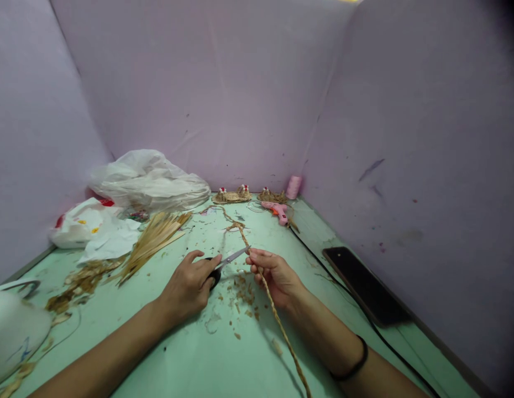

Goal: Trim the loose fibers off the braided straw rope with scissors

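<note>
Black-handled scissors (232,257) are in my left hand (190,284), their blades pointing right and touching or nearly touching a twisted tan cord (277,318). My right hand (276,273) pinches this cord between thumb and fingers, just below the blade tips. From there the cord runs down past the wrist to the bottom edge, and its other part stretches away toward the back of the green table (178,359). Small tan scraps (242,293) lie on the table between my hands.
Dried flat strips (153,240), a white plastic bag (151,179) and a white packet (85,221) lie left. Woven pieces (232,195), a pink thread spool (294,187) and a pink glue gun (277,211) sit at the back. A phone (365,284) and black cable (344,287) lie right.
</note>
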### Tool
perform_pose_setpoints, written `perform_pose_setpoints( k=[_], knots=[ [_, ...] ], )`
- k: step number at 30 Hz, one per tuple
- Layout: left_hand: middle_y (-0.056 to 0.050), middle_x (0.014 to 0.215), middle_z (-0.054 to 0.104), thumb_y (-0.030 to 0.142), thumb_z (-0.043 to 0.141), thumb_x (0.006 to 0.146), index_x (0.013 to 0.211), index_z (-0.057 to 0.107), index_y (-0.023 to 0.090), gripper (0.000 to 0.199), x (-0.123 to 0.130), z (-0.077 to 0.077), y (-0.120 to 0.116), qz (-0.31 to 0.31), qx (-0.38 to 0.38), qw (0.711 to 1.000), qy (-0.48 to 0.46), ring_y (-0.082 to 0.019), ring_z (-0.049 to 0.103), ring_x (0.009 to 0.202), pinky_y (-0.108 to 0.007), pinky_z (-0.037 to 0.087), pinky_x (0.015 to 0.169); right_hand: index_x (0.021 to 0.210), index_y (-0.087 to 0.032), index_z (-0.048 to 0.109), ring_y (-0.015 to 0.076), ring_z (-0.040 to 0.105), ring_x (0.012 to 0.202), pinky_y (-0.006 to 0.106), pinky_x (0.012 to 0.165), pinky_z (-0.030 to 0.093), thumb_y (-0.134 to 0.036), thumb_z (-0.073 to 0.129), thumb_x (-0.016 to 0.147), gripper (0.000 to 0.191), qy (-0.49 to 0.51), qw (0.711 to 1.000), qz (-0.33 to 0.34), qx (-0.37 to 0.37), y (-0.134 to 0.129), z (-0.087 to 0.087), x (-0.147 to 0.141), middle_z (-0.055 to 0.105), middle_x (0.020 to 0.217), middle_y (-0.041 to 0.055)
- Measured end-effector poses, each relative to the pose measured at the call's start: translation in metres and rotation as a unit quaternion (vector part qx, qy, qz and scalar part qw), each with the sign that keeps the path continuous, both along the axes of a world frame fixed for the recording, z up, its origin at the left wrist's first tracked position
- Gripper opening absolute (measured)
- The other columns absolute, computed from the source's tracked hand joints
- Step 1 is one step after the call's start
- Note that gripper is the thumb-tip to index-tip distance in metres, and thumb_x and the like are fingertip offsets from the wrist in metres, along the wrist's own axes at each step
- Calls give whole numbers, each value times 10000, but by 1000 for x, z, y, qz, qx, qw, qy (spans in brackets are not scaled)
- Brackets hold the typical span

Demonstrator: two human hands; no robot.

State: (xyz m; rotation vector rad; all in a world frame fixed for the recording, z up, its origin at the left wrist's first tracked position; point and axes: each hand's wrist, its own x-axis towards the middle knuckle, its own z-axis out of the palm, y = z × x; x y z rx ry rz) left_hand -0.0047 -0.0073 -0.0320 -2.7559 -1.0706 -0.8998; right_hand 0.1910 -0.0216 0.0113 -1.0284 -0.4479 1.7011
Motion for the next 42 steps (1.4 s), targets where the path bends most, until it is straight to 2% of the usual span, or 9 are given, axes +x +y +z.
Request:
perform_pose_setpoints(
  k=[3, 8, 11, 17, 21, 25, 29, 34, 42],
  knots=[
    [-50, 855, 667, 97, 404, 743, 1130, 506, 160, 405, 1, 3, -2, 13, -16, 1000, -23, -185, 581, 813, -419, 388, 911, 728, -97, 586, 34, 482, 372, 93, 316, 367, -15, 565, 686, 95, 4, 1000, 3, -3, 0, -1, 1, 584, 549, 3],
    [-64, 955, 641, 175, 463, 721, 1048, 560, 153, 342, 2, 13, -1, 104, -99, 982, -123, -190, 555, 890, -318, 459, 800, 853, -94, 582, 50, 484, 396, 126, 352, 397, -21, 504, 711, 178, -11, 999, 12, 42, 0, -3, 0, 580, 569, 5],
    [-61, 967, 643, 209, 485, 716, 1072, 550, 143, 368, 2, 15, 0, 120, -97, 981, -119, -195, 557, 905, -355, 409, 877, 905, -95, 578, 58, 475, 400, 140, 339, 381, -44, 511, 692, 228, -51, 996, 4, 78, -2, -4, -2, 598, 599, 16],
    [-62, 957, 655, 237, 496, 722, 1110, 520, 135, 401, 0, 12, 1, 101, -76, 990, -61, -186, 580, 860, -403, 324, 946, 1090, -130, 535, 33, 382, 324, 146, 258, 189, -235, 581, 694, 412, -141, 980, 14, 140, -3, -6, -3, 649, 708, 23],
    [-59, 997, 646, 217, 508, 718, 1124, 502, 146, 412, -2, 9, 1, 80, -51, 994, -52, -179, 574, 890, -409, 291, 966, 1107, -125, 540, 30, 368, 309, 155, 287, 232, -353, 595, 698, 471, -181, 962, 32, 204, -3, -13, -2, 594, 587, -29],
    [-59, 985, 652, 189, 504, 726, 1148, 478, 150, 425, -3, 6, 2, 40, -16, 998, -53, -169, 584, 857, -421, 288, 959, 1038, -122, 560, 38, 393, 334, 161, 293, 252, -356, 587, 685, 424, -191, 955, 38, 225, -2, -18, -4, 598, 617, -19],
    [-60, 996, 651, 143, 494, 731, 1164, 456, 161, 435, -3, 3, 3, 11, -2, 998, -63, -163, 591, 857, -422, 291, 950, 996, -135, 556, 15, 308, 304, 167, 286, 197, -316, 583, 681, 364, -181, 957, 32, 225, -2, -18, -6, 593, 632, -27],
    [-40, 955, 662, 102, 488, 720, 1181, 436, 180, 470, -3, 2, 4, -6, 2, 997, -72, -158, 599, 824, -435, 293, 947, 987, -155, 564, 9, 241, 316, 169, 298, 144, -290, 587, 687, 331, -147, 965, 52, 213, -2, -17, -4, 544, 597, -52],
    [-41, 875, 672, 67, 429, 721, 1169, 439, 166, 459, -5, 2, 4, -20, 7, 999, -45, -160, 609, 755, -475, 297, 940, 996, -142, 567, 10, 241, 325, 170, 304, 128, -291, 588, 678, 352, -153, 964, 57, 210, -2, -16, -4, 530, 593, -50]
  ],
)
